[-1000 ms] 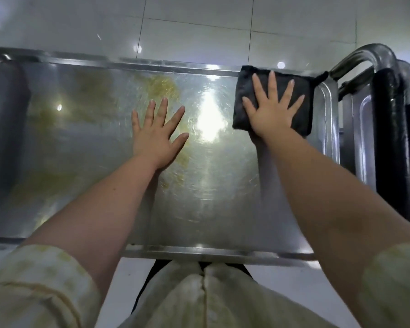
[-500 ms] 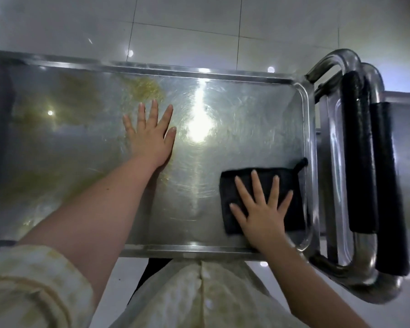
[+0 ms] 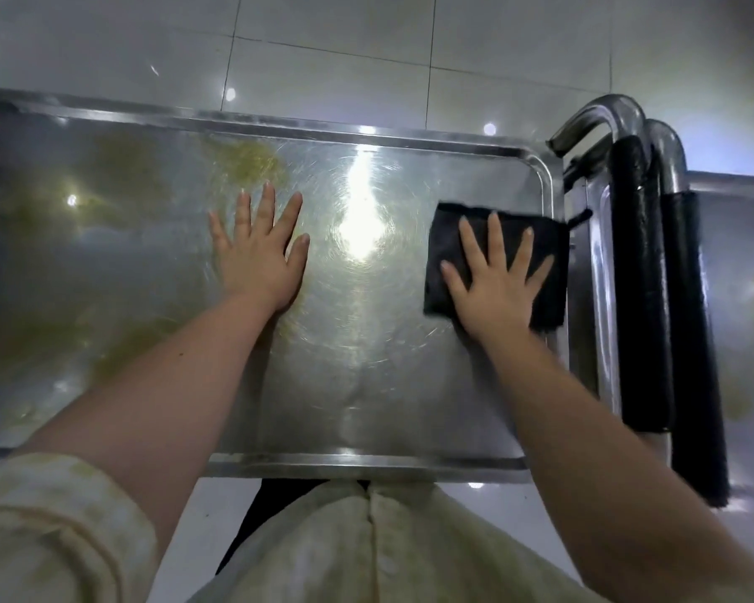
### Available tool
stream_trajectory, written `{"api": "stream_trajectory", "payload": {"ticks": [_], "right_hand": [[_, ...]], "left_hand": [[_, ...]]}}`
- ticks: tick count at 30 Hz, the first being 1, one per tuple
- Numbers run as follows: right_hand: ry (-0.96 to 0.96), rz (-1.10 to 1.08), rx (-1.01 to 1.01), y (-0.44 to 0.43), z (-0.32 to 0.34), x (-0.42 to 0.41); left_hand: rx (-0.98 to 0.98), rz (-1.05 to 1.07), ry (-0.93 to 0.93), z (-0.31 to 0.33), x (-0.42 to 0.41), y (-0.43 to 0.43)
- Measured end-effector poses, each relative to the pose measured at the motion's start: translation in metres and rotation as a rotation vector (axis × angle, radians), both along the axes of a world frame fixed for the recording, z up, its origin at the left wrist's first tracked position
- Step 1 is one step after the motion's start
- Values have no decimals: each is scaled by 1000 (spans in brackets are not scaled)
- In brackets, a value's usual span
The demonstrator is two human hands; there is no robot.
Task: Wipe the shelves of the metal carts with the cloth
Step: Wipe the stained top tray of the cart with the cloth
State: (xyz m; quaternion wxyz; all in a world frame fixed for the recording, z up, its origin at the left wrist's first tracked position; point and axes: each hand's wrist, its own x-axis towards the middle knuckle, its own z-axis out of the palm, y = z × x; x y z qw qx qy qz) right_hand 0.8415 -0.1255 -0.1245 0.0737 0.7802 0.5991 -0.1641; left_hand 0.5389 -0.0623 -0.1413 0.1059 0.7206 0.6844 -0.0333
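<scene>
The top shelf (image 3: 366, 385) of a stainless steel cart fills the view, shiny with yellowish smears on its left half. A folded black cloth (image 3: 447, 237) lies near the shelf's right rim. My right hand (image 3: 495, 285) presses flat on the cloth with fingers spread. My left hand (image 3: 257, 250) rests flat on the bare metal at the shelf's middle, fingers straight.
Two metal cart handles with black foam grips (image 3: 640, 276) stand close together at the right. Beyond them lies the shelf of a second cart (image 3: 741, 298). White floor tiles (image 3: 323, 50) surround the carts. My pale garment (image 3: 366, 550) hangs at the near rim.
My right hand has slid the cloth from the far right corner down to the near rim, then back up to the middle of the right side. My left hand stayed put.
</scene>
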Motion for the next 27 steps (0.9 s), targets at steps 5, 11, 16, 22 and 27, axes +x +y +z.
{"api": "stream_trajectory", "payload": {"ticks": [5, 11, 16, 22, 27], "right_hand": [[4, 58, -100, -178, 13, -22], [-35, 107, -32, -99, 5, -10], [-11, 68, 12, 80, -2, 0], [-33, 61, 17, 86, -3, -40], [23, 172, 111, -62, 0, -107]], "left_hand": [[5, 0, -1, -2, 0, 0], [8, -4, -6, 0, -3, 1], [15, -9, -6, -1, -3, 1], [10, -13, -11, -1, -4, -2], [-31, -19, -2, 5, -3, -1]]}}
